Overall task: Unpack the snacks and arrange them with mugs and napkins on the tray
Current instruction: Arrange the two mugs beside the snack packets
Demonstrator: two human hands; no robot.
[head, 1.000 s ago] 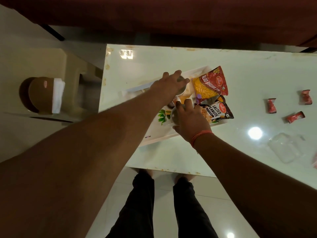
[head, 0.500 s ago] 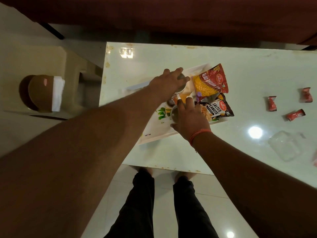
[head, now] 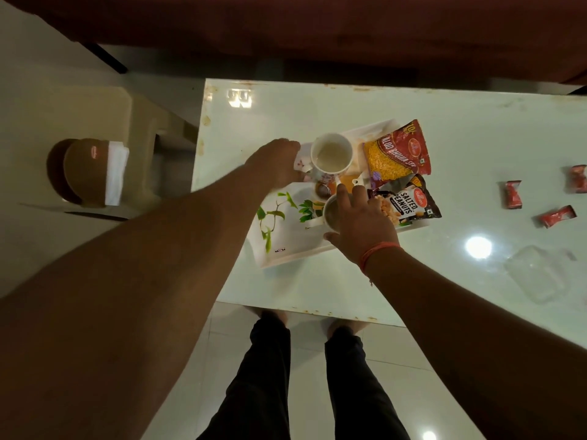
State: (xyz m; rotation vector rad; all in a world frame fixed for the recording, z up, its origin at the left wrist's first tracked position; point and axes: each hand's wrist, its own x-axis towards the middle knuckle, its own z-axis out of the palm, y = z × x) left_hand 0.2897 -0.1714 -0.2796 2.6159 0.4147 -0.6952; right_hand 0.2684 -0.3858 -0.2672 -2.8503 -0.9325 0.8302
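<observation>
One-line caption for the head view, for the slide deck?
Left hand grips a floral mug, right hand covers a second mug, on a tray beside two snack packets.

— From my screen I see a white rectangular tray printed with green leaves; you?
— Yes. I see a white ceramic mug with small pink flowers, a red-and-yellow snack packet, and a black peanut packet with white lettering.
— I see red wrappers on the pale glossy table.

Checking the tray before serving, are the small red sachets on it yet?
No, the three red sachets lie on the bare table, well right of the tray.
</observation>
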